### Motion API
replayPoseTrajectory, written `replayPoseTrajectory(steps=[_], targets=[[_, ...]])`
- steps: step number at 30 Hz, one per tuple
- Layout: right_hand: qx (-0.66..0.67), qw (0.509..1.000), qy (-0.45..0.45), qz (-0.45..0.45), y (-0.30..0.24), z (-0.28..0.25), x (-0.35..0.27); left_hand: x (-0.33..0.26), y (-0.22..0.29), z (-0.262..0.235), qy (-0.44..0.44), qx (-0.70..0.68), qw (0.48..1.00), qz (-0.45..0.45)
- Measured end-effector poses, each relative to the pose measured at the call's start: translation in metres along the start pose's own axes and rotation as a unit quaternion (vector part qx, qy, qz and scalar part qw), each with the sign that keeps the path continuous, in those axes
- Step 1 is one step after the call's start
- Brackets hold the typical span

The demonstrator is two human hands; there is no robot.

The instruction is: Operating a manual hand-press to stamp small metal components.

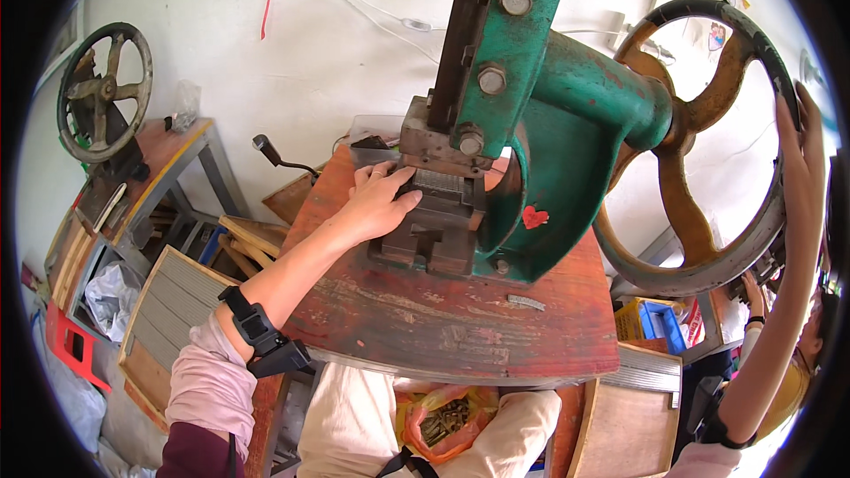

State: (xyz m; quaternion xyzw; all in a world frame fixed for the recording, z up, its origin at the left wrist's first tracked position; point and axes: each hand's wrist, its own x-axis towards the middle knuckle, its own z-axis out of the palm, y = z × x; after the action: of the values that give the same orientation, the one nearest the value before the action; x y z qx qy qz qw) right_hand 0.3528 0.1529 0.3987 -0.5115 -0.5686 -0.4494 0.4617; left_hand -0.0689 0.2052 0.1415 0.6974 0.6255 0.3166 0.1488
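Two hands of ours were at the green press: the left hand reached to the ridged metal block beneath the ram, thumb and forefinger parted at the block's left side; whether that grip held anything, we could not tell. Our right hand lay against the outer rim of the handwheel, its grip open with fingers straight. The press stood on the worn red table, a small grey strip lying before it. Below the table's edge, a bag held small metal pieces.
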Motion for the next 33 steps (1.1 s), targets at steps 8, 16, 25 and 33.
replayPoseTrajectory(steps=[8, 16, 25, 33], targets=[[0.042, 0.959, -0.238, 0.151, -0.018, 0.01, 0.056, 0.005, -0.01, 0.001, 0.011, -0.034, 0.999, 0.019], [0.059, 0.903, -0.379, 0.192, -0.041, 0.005, 0.085, 0.0, -0.003, 0.003, 0.026, 0.056, 0.998, 0.032], [0.175, 0.854, -0.449, 0.197, -0.049, -0.004, 0.105, 0.003, -0.007, 0.002, 0.025, 0.067, 0.995, 0.072], [0.177, 0.829, -0.481, 0.226, -0.035, 0.012, 0.117, 0.0, 0.0, 0.003, 0.067, 0.027, 0.997, 0.03]])
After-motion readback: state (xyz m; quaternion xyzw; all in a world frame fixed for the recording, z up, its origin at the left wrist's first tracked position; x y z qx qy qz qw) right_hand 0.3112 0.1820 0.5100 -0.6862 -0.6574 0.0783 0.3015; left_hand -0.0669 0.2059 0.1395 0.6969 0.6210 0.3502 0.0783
